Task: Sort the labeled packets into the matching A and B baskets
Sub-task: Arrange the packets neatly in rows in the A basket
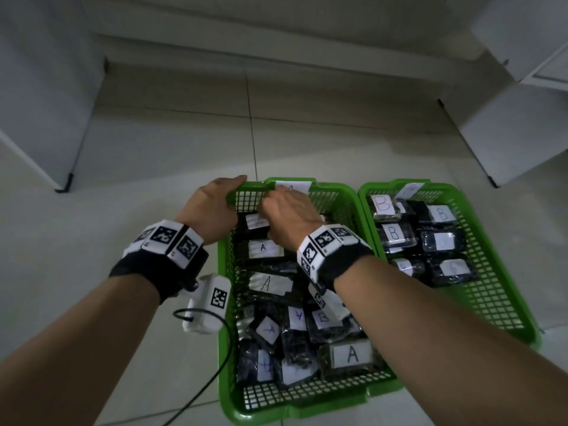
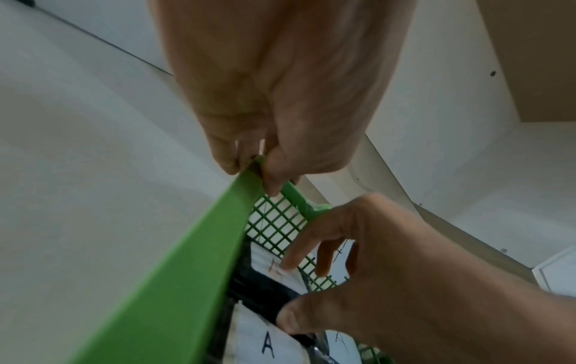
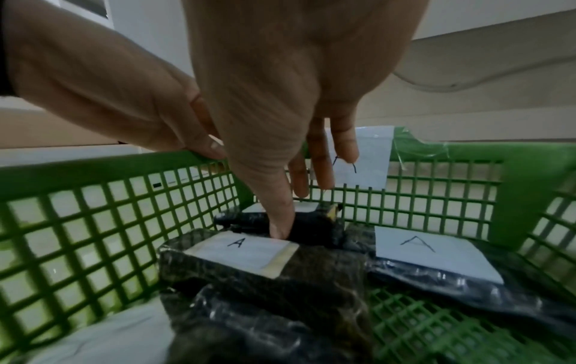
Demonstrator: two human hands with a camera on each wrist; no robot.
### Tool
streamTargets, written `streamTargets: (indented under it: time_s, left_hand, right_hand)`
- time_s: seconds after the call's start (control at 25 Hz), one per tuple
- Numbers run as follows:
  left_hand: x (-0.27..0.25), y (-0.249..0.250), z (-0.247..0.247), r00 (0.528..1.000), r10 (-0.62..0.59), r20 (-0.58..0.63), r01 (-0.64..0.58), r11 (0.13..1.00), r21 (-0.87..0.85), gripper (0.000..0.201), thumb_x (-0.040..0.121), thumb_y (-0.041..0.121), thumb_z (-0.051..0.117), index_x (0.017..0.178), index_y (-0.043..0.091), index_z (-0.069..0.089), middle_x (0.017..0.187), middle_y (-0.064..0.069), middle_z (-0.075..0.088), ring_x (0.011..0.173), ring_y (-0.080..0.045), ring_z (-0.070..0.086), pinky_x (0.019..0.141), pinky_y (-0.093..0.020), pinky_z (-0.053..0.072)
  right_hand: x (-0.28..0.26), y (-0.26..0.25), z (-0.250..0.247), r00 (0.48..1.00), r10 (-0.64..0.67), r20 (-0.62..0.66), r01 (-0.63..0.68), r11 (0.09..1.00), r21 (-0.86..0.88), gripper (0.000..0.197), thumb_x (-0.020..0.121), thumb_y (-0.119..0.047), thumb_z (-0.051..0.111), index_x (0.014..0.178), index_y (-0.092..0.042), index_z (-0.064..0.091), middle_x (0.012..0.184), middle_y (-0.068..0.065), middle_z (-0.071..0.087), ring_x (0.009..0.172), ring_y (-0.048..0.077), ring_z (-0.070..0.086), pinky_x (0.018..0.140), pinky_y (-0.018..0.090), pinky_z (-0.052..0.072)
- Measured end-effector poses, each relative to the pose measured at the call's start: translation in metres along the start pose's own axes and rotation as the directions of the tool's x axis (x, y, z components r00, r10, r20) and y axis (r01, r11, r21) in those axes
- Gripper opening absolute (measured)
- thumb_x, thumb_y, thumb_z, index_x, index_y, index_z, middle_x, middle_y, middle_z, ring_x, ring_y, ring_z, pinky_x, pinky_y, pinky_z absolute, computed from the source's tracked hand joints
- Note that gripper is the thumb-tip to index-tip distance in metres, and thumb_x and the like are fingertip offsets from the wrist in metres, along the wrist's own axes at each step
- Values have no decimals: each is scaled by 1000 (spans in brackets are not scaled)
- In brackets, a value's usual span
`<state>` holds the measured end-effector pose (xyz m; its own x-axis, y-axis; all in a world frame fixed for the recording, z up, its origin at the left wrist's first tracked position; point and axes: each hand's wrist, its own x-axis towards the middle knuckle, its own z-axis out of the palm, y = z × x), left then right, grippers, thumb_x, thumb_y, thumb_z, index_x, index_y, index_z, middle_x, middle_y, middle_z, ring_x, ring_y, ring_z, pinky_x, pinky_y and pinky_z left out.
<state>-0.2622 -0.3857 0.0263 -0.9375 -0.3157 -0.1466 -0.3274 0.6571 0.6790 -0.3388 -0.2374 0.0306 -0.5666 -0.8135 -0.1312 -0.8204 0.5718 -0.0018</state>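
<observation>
- on the floor, the a basket (image 1: 344, 210) stands touching the b basket (image 1: 498, 290), both green mesh; the left hand (image 1: 212, 207) grasps the a basket's far rim and should keep it steady.
- the right hand (image 1: 292, 216) is released, its fingers (image 3: 282, 221) straight and touching a black packet (image 3: 249, 261) with a white "a" label at the far end (press it flat).
- i think one "b" packet (image 1: 322, 318) is misplaced there.

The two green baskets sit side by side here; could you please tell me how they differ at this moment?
The A basket is gripped at its far left rim corner by the left hand, while the right hand reaches inside it; the B basket is untouched. The A basket's packets lie jumbled near the front, and one reads B; the B basket's packets lie in neater rows. Both are green mesh with a paper tag on the far wall.
</observation>
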Motion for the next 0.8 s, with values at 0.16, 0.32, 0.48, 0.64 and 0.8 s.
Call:
streamTargets:
  time_s: [0.16, 0.32, 0.48, 0.64, 0.8]
  left_hand:
    - [-1, -5, 6, 1000, -10, 13, 10, 1000, 29, 69, 90, 0, 51, 152, 27, 37, 155, -1, 40, 138, -22, 42, 114, -30, 36]
    - [-5, 2, 11, 997, 5, 76, -22, 973, 230, 73, 90, 3, 53, 155, 23, 28, 164, -7, 19, 151, -26, 18, 122, -38, 24]
    - [-25, 42, 18, 955, 296, 8, -295, 947, 127, 53, 79, -4, 59, 127, 18, 62, 137, -6, 56, 126, -25, 54, 105, -37, 47]
    - [-48, 59, 43, 796, 314, 517, -437, 889, 134, 37, 79, 10, 72, 114, 21, 68, 113, 5, 65, 98, -11, 60, 84, -27, 51]
    - [-49, 54, 47, 812, 257, 525, -352, 932, 89, 39, 80, 22, 75, 117, 23, 65, 111, 7, 66, 101, -12, 63, 89, -30, 53]
  right_hand:
    - [-8, 7, -1, 991, 97, 89, -115, 964, 239, 19, 90, -23, 76, 107, -15, 74, 110, 3, 69, 102, 22, 66, 86, 31, 52]
    - [-58, 23, -26, 953, 299, 56, -287, 819, 497, 22, 87, -26, 79, 107, -20, 75, 106, -6, 72, 90, 9, 66, 80, 20, 47]
    - [-120, 38, -33, 856, 355, 376, -501, 751, 430, 44, 78, -42, 86, 115, -25, 70, 106, -12, 66, 96, 10, 64, 75, 21, 45]
    - [-159, 36, -12, 862, 343, 374, -501, 691, 520, 83, 73, -29, 91, 145, -31, 49, 130, -7, 62, 112, 12, 59, 86, 22, 47]
    - [-174, 38, 7, 860, 437, 263, -476, 504, 721, 79, 74, -26, 90, 144, -30, 52, 129, -10, 64, 113, 8, 62, 94, 30, 57]
